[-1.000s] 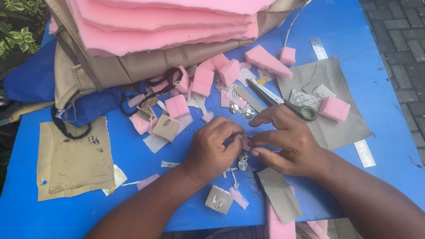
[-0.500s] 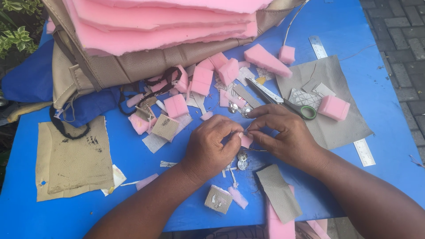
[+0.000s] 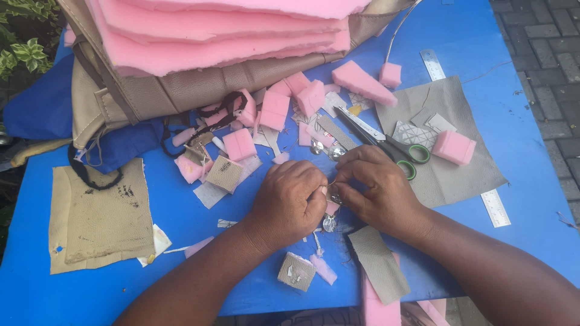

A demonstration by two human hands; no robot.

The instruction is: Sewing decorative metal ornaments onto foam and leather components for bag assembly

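Scissors (image 3: 386, 142) just beyond hands (image 3: 335, 196)

Blue table (image 3: 483, 36): covered with pink foam offcuts (image 3: 275, 110), a grey leather sheet (image 3: 459, 169), a tan leather piece (image 3: 99, 217), green-handled scissors (image 3: 386, 142), a steel ruler (image 3: 494, 206) and stacked pink foam sheets (image 3: 217, 30) laid on beige leather (image 3: 199, 87).

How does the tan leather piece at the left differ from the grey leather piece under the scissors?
The tan leather piece is beige, stained dark and bare on top; the grey leather piece is clean and carries a pink foam block and the scissors. The tan one lies left of both hands, the grey one right. Both lie flat on the blue table.
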